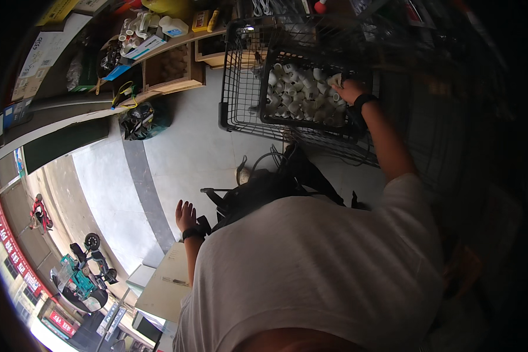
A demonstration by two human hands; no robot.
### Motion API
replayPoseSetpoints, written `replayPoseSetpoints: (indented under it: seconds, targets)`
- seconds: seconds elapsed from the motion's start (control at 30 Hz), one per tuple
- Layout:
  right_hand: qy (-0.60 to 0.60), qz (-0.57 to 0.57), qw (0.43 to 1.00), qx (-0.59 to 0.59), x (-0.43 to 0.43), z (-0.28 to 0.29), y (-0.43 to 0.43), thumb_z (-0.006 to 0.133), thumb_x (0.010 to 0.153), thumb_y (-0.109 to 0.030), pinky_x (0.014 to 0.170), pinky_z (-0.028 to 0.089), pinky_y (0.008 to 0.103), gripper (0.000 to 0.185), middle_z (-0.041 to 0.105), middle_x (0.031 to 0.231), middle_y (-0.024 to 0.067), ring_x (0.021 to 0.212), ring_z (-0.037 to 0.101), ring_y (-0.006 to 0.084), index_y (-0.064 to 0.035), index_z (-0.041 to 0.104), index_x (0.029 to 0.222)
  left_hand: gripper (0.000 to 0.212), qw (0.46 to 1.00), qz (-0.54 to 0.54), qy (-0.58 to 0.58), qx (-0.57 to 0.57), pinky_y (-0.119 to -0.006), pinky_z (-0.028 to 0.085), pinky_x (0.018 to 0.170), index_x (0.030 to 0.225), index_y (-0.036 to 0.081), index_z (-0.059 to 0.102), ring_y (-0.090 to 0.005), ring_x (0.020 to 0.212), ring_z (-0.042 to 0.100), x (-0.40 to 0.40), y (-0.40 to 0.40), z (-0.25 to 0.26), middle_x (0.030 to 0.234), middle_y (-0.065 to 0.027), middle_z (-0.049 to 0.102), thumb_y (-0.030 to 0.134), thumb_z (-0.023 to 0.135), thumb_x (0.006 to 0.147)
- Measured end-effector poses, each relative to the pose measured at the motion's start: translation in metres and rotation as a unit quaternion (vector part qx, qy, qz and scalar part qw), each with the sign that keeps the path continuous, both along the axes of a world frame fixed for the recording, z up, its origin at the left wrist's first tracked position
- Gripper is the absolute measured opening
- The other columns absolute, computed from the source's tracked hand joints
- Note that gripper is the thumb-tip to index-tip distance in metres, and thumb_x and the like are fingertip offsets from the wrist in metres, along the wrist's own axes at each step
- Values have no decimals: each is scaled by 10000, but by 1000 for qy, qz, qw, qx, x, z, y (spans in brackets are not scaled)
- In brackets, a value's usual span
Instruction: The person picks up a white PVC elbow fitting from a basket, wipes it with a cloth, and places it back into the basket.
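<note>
A black plastic basket (pixel 264 99) holds a heap of white plastic pipe fittings (pixel 297 90), many of them elbows. It sits in or on a larger black wire basket (pixel 242 88). At the heap's right side, my right hand (pixel 351 91) reaches in, with its fingers closed around a cream-coloured fitting (pixel 335 80). My left hand (pixel 186 215) hangs low at my left side with its fingers spread and nothing in it. A black band is on each wrist.
Wooden shelving (pixel 174 86) with boxes and a white bottle (pixel 174 26) runs along the upper left. A filled plastic bag (pixel 141 121) lies on the tiled floor (pixel 193 132). A cream cabinet (pixel 167 281) is behind my left arm. Scooters (pixel 88 268) stand outside.
</note>
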State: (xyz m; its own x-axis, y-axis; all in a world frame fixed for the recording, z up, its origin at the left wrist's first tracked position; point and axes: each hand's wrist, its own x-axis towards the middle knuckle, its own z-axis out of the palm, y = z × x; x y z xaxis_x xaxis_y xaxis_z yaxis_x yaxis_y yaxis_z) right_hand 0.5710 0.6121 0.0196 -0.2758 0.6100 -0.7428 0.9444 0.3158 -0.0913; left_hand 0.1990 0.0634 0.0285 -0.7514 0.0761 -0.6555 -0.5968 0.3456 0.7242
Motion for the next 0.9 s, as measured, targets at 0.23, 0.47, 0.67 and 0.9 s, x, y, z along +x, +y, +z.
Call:
replayPoseSetpoints:
  seconds: [0.23, 0.47, 0.67, 0.9]
  targets:
    - [-181, 276, 942, -49, 9, -145, -6, 410, 921, -353, 662, 498, 479, 337, 623, 944, 90, 808, 588, 276, -122, 642, 1001, 417, 996, -69, 55, -23, -346, 443, 894, 1267, 55, 443, -238, 1069, 530, 31, 61, 64, 1178, -129, 531, 112, 545, 866]
    - [-178, 384, 906, -3, 26, -216, -5, 415, 915, -325, 775, 453, 489, 315, 573, 1075, 92, 942, 548, 285, -135, 602, 1083, 442, 994, 4, 14, -105, -348, 460, 869, 1289, 60, 416, -254, 1067, 536, 50, 17, 53, 1201, -148, 523, 112, 543, 869]
    - [-207, 332, 920, -22, 32, -214, 1, 429, 911, -325, 676, 459, 462, 314, 590, 923, 109, 798, 564, 266, -90, 623, 988, 422, 996, -17, 13, -86, -333, 460, 863, 1278, 62, 426, -229, 1045, 545, 40, 20, 52, 1177, -134, 534, 102, 531, 872]
    - [-55, 27, 996, -62, -2, -68, -6, 461, 896, -365, 595, 453, 455, 360, 599, 764, 120, 643, 570, 251, -52, 638, 920, 382, 997, -66, 20, -23, -327, 457, 858, 1232, 81, 484, -209, 1025, 554, -11, 10, 23, 1150, -102, 552, 93, 547, 855]
